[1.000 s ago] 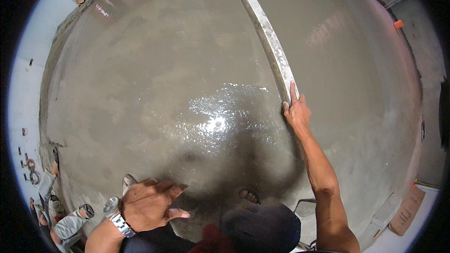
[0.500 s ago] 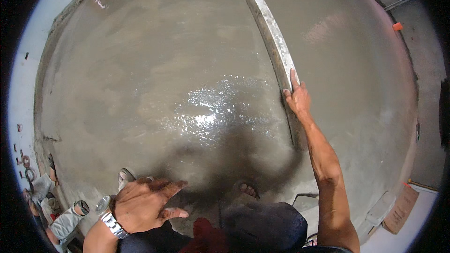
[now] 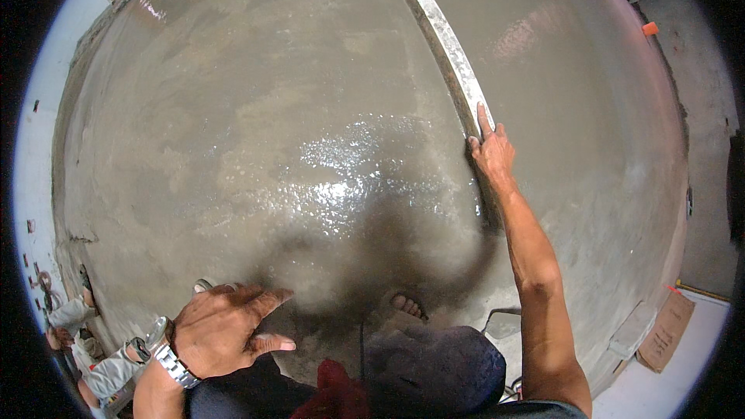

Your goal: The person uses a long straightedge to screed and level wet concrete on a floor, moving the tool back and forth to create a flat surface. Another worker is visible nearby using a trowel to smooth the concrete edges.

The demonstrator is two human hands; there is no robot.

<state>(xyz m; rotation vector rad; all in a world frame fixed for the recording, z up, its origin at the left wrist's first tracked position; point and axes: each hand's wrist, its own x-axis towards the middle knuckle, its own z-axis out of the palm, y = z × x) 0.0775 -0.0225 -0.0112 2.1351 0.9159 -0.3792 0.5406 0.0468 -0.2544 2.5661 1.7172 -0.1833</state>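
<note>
Across wet grey concrete floor (image 3: 194,132), a long, whitish metal bar (image 3: 444,35) is gripped by the right hand (image 3: 493,149), forefinger extended; the left hand (image 3: 221,327) is held loosely spread, empty; rectangular brown cardboard (image 3: 666,331) is seen lower right.

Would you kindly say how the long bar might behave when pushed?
The long bar is probably stiff, judging by its thick side. It may slide readily, as the floor looks wet. Being long, it might swing under the right hand.

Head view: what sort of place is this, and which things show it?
Probably a building site: a wet, grey, cement-like floor and a long bar lying on it, in the right hand's grip.
</note>
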